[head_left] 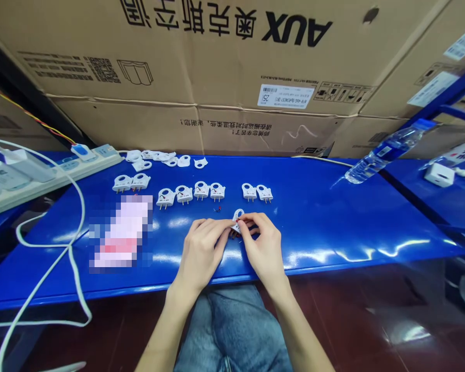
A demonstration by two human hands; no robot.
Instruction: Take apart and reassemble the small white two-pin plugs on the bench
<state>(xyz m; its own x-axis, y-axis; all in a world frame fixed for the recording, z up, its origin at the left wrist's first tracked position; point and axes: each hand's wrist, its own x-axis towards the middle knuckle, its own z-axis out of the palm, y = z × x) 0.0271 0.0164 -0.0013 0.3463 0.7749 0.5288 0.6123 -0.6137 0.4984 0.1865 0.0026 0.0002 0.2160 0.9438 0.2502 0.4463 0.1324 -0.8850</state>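
Close to the table's front edge, my left hand (201, 245) and my right hand (263, 243) meet around a white plug housing (238, 213) with a ring-shaped top. The left fingers grip its left side. My right thumb and index finger pinch a tiny red part at its face; its exact kind is too small to make out. Just beyond my hands lies a small red-and-black component (217, 209). Further back stand several similar white plugs with pins, among them one pair (249, 192) ahead of my hands and a group (184, 194) to the left.
White ring-topped covers (184, 160) lie along the back of the blue table (333, 217). At left are a power strip (62, 173), looping white cable (75, 268) and a blurred-out pink item (126, 227). A water bottle (389, 151) leans at right before a large cardboard box (217, 67).
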